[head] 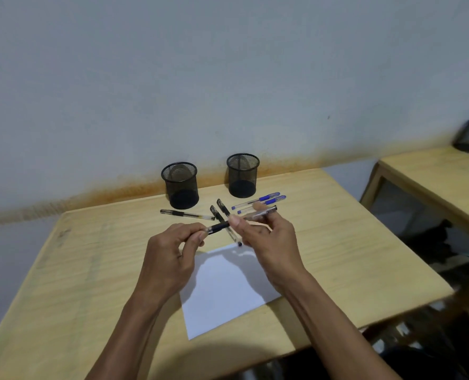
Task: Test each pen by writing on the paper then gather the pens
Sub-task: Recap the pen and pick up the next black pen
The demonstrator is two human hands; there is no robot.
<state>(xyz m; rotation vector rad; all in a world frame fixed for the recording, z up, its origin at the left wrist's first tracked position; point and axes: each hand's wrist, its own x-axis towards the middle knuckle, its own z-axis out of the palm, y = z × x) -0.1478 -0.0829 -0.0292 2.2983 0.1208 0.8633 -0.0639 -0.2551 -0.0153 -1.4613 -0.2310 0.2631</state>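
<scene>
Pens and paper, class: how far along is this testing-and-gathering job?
Done: nothing visible; the paper looks blank. In hand: both hands, left and right, hold one black pen above the table. Left: five pens, including two blue pens, lie loose, and both mesh cups look empty.

Three mesh cups (180,185), two wooden tables (77,270)

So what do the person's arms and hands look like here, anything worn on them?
Both forearms are bare as far as the picture shows: no sleeves in view. The left hand and right hand wear no gloves, and no rings, watch or wristband are visible. Nails are short and unpainted.
</scene>
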